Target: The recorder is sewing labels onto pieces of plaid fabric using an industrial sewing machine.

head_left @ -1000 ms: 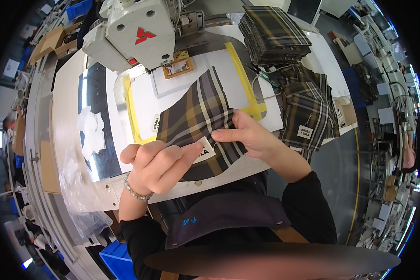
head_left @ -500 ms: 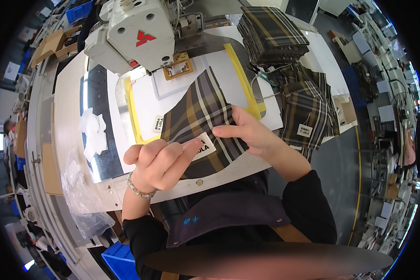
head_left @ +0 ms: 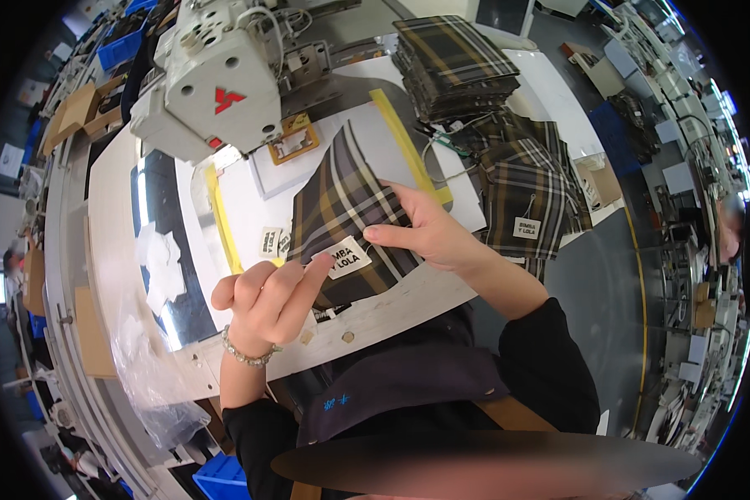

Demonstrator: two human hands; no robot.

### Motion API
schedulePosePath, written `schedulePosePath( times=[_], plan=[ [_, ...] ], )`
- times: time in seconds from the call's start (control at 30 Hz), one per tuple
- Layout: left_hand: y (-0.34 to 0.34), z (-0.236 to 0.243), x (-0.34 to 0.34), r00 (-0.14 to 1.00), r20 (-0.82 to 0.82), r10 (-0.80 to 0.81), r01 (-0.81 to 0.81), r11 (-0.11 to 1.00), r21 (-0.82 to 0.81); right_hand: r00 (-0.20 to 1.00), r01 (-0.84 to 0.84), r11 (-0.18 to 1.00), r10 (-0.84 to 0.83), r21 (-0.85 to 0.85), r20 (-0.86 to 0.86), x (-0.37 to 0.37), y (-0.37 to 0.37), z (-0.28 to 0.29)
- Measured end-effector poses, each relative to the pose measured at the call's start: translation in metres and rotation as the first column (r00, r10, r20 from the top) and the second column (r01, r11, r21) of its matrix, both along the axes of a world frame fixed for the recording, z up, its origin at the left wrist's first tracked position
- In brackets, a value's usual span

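Observation:
A dark plaid fabric piece (head_left: pixel 342 200) with brown, white and yellow stripes is held up over the front of the table. On it is a white label (head_left: pixel 348 258) with dark lettering, and a thin dark thread shows by the label's right corner. My right hand (head_left: pixel 425 229) grips the fabric's right edge, thumb on top and fingers behind. My left hand (head_left: pixel 262 300) is closed, its fingertips pinching the label's left edge; what lies under them is hidden. Another white label (head_left: pixel 270 242) shows just left of the fabric.
A white sewing machine (head_left: pixel 221 83) stands behind, with a yellow-brown clamp frame (head_left: pixel 294 146). At the right are a plaid fabric stack (head_left: pixel 458 62) and a loose plaid pile (head_left: pixel 529 187). Green-handled snips (head_left: pixel 448 142) lie near the stack. White scraps (head_left: pixel 163 262) and a plastic bag (head_left: pixel 154 367) are left.
The left fingertips have slid left across the label, so more of its lettering shows. The right hand still holds the fabric. The whole view has shifted slightly.

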State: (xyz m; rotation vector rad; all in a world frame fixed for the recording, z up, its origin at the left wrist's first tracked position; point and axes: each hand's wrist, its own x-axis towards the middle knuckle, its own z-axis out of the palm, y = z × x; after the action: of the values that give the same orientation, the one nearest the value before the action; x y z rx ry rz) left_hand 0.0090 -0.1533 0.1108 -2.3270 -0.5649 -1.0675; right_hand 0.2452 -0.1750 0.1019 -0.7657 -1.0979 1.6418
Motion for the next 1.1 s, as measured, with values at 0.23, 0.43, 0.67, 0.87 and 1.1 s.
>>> schedulePosePath(
  times=[0.23,0.43,0.67,0.87,1.1],
  plan=[
    [0.012,-0.010,-0.009,0.999,0.013,0.053,-0.052,0.998,-0.038,0.690,0.315,0.889,-0.455,0.333,0.563,0.061,-0.012,0.015],
    [0.018,-0.025,-0.021,0.985,0.032,0.171,-0.152,0.936,-0.317,0.252,0.692,0.434,-0.894,0.577,0.370,0.153,-0.042,-0.022],
    [0.020,-0.053,-0.018,0.994,-0.007,0.109,-0.098,0.856,-0.507,-0.098,0.812,0.261,-0.821,0.522,0.563,0.215,-0.069,-0.063],
    [0.024,-0.061,-0.015,0.995,0.007,0.103,-0.082,0.824,-0.560,-0.211,0.740,0.284,-0.763,0.610,0.611,0.228,-0.064,-0.076],
    [0.021,-0.073,-0.018,0.985,0.087,0.148,-0.064,0.789,-0.611,-0.618,0.546,0.248,-0.525,0.800,0.585,0.201,-0.054,-0.058]
  ],
)
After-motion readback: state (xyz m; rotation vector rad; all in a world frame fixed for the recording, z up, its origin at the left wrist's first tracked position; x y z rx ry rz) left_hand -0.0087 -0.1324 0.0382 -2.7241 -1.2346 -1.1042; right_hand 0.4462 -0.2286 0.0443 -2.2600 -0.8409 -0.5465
